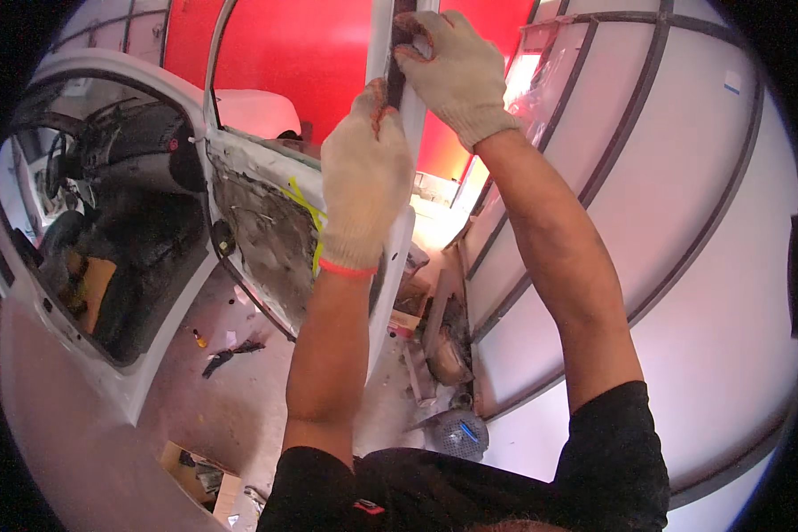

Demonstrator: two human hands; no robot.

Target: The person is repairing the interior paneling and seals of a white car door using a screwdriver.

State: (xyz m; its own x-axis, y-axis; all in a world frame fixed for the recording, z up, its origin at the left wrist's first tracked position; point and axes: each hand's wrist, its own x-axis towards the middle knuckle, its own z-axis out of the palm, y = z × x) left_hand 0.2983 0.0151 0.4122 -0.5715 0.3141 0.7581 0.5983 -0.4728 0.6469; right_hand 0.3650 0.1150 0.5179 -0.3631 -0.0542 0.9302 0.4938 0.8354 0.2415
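Both my hands wear off-white knit gloves with reddish-brown fingertips and are raised to the upright edge of an open white car door (402,257). A dark strip (397,73) runs along that edge. My right hand (459,78) is higher, its fingers curled and pinching the strip near the top of the view. Lower down, my left hand (366,182) is closed at the strip's lower part, thumb against the fingers; the back of the glove hides most of its grip. The door's inner side (266,226) is bare and grimy, with yellow-green tape (306,206) across it.
On the left stands the white car body (164,341), its dark cabin (129,195) exposed. Pale panels with dark ribs (629,230) wall the right side. A dark round fan-like object (459,436), loose parts (448,350) and an open carton (186,470) are on the floor.
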